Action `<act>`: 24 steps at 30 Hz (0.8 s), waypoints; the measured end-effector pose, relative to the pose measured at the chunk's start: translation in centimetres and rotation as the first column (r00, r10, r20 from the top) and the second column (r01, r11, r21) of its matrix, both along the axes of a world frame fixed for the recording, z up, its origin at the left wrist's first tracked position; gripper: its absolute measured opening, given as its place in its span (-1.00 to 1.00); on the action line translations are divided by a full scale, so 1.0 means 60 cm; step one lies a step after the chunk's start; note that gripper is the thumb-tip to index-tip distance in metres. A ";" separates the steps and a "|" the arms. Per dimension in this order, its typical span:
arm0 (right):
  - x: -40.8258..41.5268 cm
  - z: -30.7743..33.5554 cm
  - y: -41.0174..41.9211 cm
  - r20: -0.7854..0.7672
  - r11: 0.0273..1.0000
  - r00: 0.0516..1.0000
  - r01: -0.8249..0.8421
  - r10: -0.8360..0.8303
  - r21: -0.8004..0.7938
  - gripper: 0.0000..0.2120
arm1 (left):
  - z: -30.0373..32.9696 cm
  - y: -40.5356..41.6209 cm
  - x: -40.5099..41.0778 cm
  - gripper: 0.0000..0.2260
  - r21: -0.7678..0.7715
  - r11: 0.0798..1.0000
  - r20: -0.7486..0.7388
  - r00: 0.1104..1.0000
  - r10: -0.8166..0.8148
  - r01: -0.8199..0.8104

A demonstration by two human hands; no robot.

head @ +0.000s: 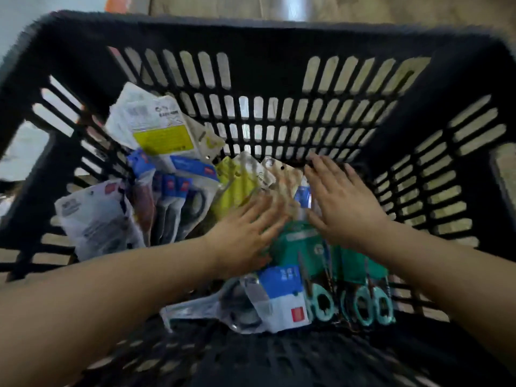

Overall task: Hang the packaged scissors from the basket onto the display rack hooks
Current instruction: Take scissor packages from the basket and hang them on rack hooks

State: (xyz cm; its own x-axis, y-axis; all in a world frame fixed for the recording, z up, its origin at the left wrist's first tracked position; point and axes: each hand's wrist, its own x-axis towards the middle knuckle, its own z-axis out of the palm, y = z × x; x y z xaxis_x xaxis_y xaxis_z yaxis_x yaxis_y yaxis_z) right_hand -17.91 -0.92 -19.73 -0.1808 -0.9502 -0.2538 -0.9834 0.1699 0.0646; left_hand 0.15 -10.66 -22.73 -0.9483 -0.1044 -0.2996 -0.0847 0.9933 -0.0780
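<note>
Both my forearms enter from the bottom corners of the frame and reach down into the black slotted basket (268,37), which fills nearly the whole view. My left hand (245,233) lies palm down at centre frame, fingers straight and spread, blurred at the tips, over the yellow-green pack (234,188) and the teal packs (296,247). My right hand (343,199) sits just right of centre, also palm down, fingers extended and fanned toward the basket's far wall. Neither hand is curled around or pinching anything.

The packaged scissors (282,300) lie heaped on the basket floor. White and blue packs stand stacked at centre left, with a white pack bearing a yellow label (156,127) leaning at upper left. Teal-handled scissors (363,303) lie in a row at lower right, just beneath my right wrist. Whether my palms actually touch the packs, I cannot tell.
</note>
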 end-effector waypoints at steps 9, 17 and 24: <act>-0.011 -0.004 0.054 0.030 0.911 0.999 -0.003 -0.010 0.412 -0.12 | -0.018 0.004 0.016 -0.36 0.069 0.997 0.136 0.989 -0.056 0.047; 0.006 -0.038 0.063 0.038 0.775 0.995 -0.096 0.092 0.625 0.25 | -0.029 0.007 -0.003 -0.19 0.089 0.996 0.243 0.970 -0.033 0.011; 0.021 -0.048 0.064 0.039 0.825 0.999 -0.039 0.021 0.564 0.26 | -0.023 0.029 -0.018 -0.19 0.116 0.992 0.195 0.980 0.031 -0.054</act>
State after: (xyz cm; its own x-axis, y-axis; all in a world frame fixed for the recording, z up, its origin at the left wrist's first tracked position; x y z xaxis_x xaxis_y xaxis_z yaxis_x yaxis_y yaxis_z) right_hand -16.67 2.94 -22.61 -0.1381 -0.6445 -0.7520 -0.9904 0.0830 0.1108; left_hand -0.93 -8.95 -24.09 -0.8671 -0.0958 -0.4889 -0.1223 0.9922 0.0225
